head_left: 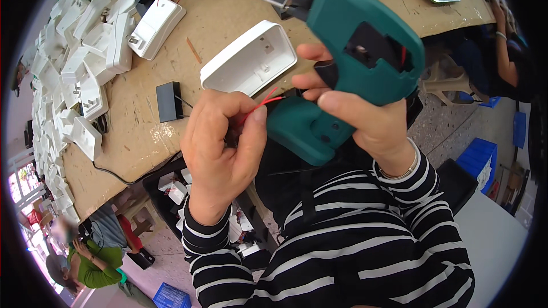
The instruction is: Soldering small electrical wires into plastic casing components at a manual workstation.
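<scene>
Left hand (220, 148) pinches red wire (264, 101); right hand (357, 114) grips green drill (365, 63); white casing (249, 59) beyond, possibly touching.

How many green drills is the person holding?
1. The green drill is in the right hand, raised over the wooden table. The left hand pinches red wires beside the drill's base. No other drill is in view.
</scene>
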{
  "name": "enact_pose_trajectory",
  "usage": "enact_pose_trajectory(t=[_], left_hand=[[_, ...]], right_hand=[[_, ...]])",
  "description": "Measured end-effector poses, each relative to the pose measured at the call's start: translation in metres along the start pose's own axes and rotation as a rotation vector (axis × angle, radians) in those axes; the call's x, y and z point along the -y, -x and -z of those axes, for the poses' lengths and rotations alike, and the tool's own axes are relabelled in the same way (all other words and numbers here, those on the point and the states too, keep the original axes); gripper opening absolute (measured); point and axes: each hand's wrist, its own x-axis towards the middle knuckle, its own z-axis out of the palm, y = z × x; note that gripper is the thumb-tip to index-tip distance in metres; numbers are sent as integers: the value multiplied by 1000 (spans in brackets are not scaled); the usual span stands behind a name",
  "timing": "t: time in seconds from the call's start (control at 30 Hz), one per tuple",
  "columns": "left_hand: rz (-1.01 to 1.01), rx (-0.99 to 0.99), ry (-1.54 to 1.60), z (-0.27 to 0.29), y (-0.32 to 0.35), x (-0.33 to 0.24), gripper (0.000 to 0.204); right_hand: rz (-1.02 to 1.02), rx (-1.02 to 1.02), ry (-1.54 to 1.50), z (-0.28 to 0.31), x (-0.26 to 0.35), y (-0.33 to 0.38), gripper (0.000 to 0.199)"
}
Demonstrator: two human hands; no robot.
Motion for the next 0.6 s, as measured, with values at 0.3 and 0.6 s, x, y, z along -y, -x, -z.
enact_pose_trajectory(t=[0.3, 0.6], left_hand=[[-114, 106, -47, 1, 0, -7, 18], [-261, 118, -274, 5, -2, -3, 22]], right_hand=[[143, 56, 108, -13, -14, -1, 53], [227, -21, 234, -8, -11, 3, 51]])
